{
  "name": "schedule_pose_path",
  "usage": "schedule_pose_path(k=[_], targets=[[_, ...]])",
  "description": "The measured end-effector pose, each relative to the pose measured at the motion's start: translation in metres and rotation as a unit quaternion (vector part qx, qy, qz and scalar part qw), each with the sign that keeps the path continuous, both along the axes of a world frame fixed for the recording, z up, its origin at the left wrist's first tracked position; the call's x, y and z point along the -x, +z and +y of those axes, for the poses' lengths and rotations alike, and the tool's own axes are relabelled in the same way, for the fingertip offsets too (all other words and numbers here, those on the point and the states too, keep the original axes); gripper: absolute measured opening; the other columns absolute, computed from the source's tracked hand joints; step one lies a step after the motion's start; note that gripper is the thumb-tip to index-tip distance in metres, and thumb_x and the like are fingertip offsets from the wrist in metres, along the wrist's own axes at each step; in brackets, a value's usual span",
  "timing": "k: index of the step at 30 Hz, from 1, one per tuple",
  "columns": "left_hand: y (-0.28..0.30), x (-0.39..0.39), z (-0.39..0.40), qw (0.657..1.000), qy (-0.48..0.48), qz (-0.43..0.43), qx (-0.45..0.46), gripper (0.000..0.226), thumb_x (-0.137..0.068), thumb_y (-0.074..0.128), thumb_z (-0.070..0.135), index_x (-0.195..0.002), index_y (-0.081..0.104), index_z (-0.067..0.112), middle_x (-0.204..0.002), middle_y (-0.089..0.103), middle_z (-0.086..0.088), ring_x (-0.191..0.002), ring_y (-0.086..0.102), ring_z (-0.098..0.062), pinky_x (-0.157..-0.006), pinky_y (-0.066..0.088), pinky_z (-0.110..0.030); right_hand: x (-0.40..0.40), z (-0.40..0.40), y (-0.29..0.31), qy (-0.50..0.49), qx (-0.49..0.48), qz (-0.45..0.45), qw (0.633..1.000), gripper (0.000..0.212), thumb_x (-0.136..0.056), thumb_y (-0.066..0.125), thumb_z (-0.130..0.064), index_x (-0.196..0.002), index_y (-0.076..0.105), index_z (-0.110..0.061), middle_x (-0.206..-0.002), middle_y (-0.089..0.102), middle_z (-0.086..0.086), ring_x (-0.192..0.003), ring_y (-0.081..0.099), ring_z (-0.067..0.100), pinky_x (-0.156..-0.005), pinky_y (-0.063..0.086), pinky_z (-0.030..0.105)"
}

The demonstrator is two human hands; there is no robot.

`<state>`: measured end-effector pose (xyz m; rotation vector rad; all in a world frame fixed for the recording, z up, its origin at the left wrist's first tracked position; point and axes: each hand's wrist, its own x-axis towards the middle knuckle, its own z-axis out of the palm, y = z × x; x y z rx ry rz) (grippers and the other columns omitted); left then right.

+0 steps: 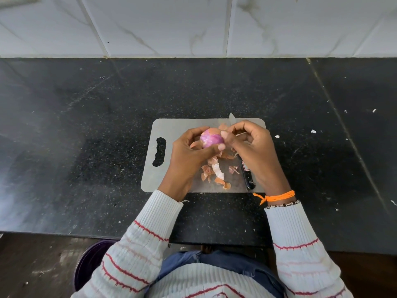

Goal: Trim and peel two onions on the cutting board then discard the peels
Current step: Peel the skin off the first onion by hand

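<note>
Both forearms reach forward from the 6 o'clock edge in white ribbed sleeves with red stripes and converge over the cutting board. The left hand is raised above the board, palm turned inward, wrist slightly bent. The right hand is raised at the same level, fingers curled; an orange thread and a beaded band circle its wrist.

The bench is dark speckled stone with scattered pale flecks. White marble-patterned wall tiles rise along its 12 o'clock edge. A purple bin stands on the floor at 7 o'clock, partly hidden by the left sleeve.

The grey board lies at bench centre, handle cut-out toward 9 o'clock. The left hand is closed around the onion, thumb pressed on its near side; the onion is held off the board, mostly purple with papery skin at its top. The right hand's thumb and fingertips are pinched together against the onion's 3 o'clock side, on a piece of skin. Loose peels lie on the board below the hands. A black-handled knife lies on the board under the right hand, tip past the 12 o'clock edge.
</note>
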<state>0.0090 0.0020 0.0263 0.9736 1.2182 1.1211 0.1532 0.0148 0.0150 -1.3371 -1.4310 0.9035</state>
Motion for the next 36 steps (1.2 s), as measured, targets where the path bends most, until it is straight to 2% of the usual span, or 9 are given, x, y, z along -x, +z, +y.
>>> schedule_pose_path(k=[4,8,14,16,19,23,27,31,36], targets=[[0.002,-0.002,-0.001,1.0,-0.005,0.006,-0.003,0.052,-0.068,0.078,0.001,-0.115,0.058,0.005,-0.094,0.065,0.0,-0.084,0.066,-0.015,-0.075,0.058,-0.029,-0.004,0.001,-0.003,-0.041,-0.007,-0.047,0.998,0.004,-0.084,0.068,-0.014,-0.081,0.065,-0.014,-0.074,0.065,-0.006,-0.069,0.061,0.007,-0.065,0.052,0.024],[0.004,-0.003,-0.001,1.0,-0.02,0.003,-0.009,0.05,-0.069,0.076,-0.003,-0.115,0.057,0.006,-0.091,0.064,0.004,-0.073,0.065,-0.003,-0.07,0.057,-0.022,-0.011,0.001,-0.006,-0.068,0.003,-0.091,0.994,0.011,-0.08,0.072,-0.014,-0.073,0.064,-0.017,-0.067,0.062,-0.009,-0.061,0.056,0.001,-0.058,0.047,0.013],[0.004,0.001,-0.002,1.0,-0.025,0.001,-0.005,0.05,-0.068,0.077,0.002,-0.114,0.06,0.007,-0.106,0.065,-0.009,-0.09,0.065,-0.019,-0.081,0.058,-0.035,-0.012,0.0,-0.016,-0.103,-0.04,-0.243,0.964,0.013,-0.078,0.071,-0.01,-0.071,0.061,-0.012,-0.066,0.062,-0.003,-0.062,0.059,0.013,-0.062,0.053,0.035],[0.008,0.003,-0.002,0.999,-0.028,0.01,-0.02,0.048,-0.068,0.076,0.001,-0.113,0.06,0.009,-0.105,0.065,-0.004,-0.086,0.066,-0.013,-0.075,0.058,-0.029,-0.016,0.0,-0.013,-0.105,-0.03,-0.228,0.968,0.013,-0.077,0.073,-0.011,-0.071,0.062,-0.012,-0.066,0.062,-0.004,-0.061,0.059,0.009,-0.062,0.054,0.033],[0.009,0.002,-0.001,0.999,-0.031,0.025,-0.033,0.052,-0.064,0.078,0.0,-0.112,0.06,0.01,-0.1,0.065,0.003,-0.078,0.065,-0.005,-0.07,0.057,-0.024,-0.012,0.002,0.0,-0.082,-0.029,-0.18,0.98,0.015,-0.074,0.075,-0.008,-0.073,0.062,-0.016,-0.066,0.06,-0.011,-0.062,0.059,0.003,-0.061,0.051,0.021],[0.007,-0.002,-0.002,0.996,-0.029,0.07,-0.038,0.054,-0.061,0.08,0.003,-0.111,0.06,0.011,-0.098,0.063,0.008,-0.069,0.062,0.007,-0.069,0.057,-0.02,-0.005,-0.002,0.005,-0.028,-0.033,-0.165,0.985,0.02,-0.08,0.061,0.005,-0.087,0.067,-0.013,-0.087,0.07,-0.002,-0.081,0.066,0.012,-0.073,0.055,0.029],[0.007,-0.003,-0.001,0.991,-0.03,0.114,-0.065,0.053,-0.061,0.081,0.004,-0.11,0.062,0.011,-0.093,0.059,0.014,-0.067,0.058,0.016,-0.058,0.047,-0.006,-0.003,-0.006,0.012,-0.038,-0.058,-0.119,0.99,0.015,-0.088,0.058,-0.003,-0.092,0.07,-0.011,-0.094,0.071,0.0,-0.086,0.066,0.007,-0.075,0.054,0.02],[0.006,-0.003,-0.002,0.985,-0.026,0.151,-0.076,0.057,-0.057,0.085,0.012,-0.11,0.064,0.013,-0.095,0.063,0.012,-0.073,0.061,0.01,-0.064,0.051,-0.01,-0.003,-0.011,0.018,-0.02,-0.072,-0.103,0.992,0.005,-0.083,0.068,-0.012,-0.087,0.072,-0.012,-0.086,0.072,-0.001,-0.083,0.067,0.006,-0.075,0.053,0.017],[0.005,-0.003,-0.003,0.981,-0.025,0.175,-0.084,0.056,-0.058,0.085,0.013,-0.111,0.066,0.015,-0.104,0.065,0.003,-0.083,0.063,-0.004,-0.069,0.055,-0.017,-0.006,-0.014,0.017,-0.006,-0.07,-0.104,0.992,0.01,-0.077,0.074,-0.008,-0.086,0.073,-0.012,-0.085,0.07,-0.001,-0.082,0.067,0.004,-0.073,0.052,0.012]])
